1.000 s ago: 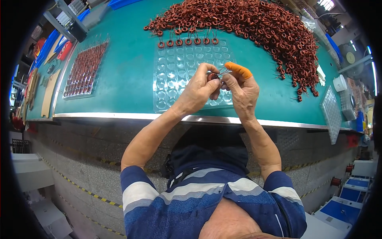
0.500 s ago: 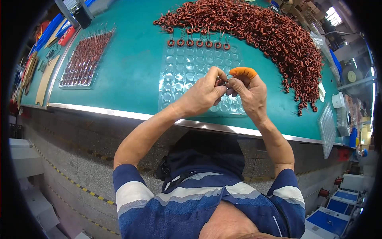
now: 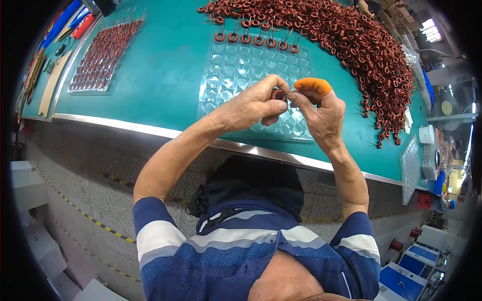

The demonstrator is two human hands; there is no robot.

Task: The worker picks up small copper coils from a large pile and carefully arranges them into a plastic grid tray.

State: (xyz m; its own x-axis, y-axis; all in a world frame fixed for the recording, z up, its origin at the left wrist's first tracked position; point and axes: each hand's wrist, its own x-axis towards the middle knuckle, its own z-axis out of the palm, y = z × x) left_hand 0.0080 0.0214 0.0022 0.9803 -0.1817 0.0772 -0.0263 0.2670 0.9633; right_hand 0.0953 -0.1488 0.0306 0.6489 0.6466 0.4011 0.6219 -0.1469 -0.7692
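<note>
Between the fingertips of my left hand (image 3: 256, 104) is a small toroidal coil (image 3: 278, 95), a ring wound with red-brown copper wire. My right hand (image 3: 319, 110), with an orange cover on one finger, pinches at the coil's right side, where a thin wire lead seems to run. Both hands are above a clear plastic tray (image 3: 215, 70) with rows of round pockets. Along the tray's far edge, a row of several coils (image 3: 258, 41) sits with their leads pointing away from me.
A large heap of coils (image 3: 351, 55) curves across the far and right side of the green table (image 3: 160, 65). On the left lies a filled coil tray (image 3: 103, 57). At the right edge are an upright clear tray (image 3: 410, 168) and a white cup (image 3: 426, 134).
My hands have drawn slightly apart, and the coil in the left fingers shows more plainly. The right hand has shifted a little right. The whole view has also shifted slightly.
</note>
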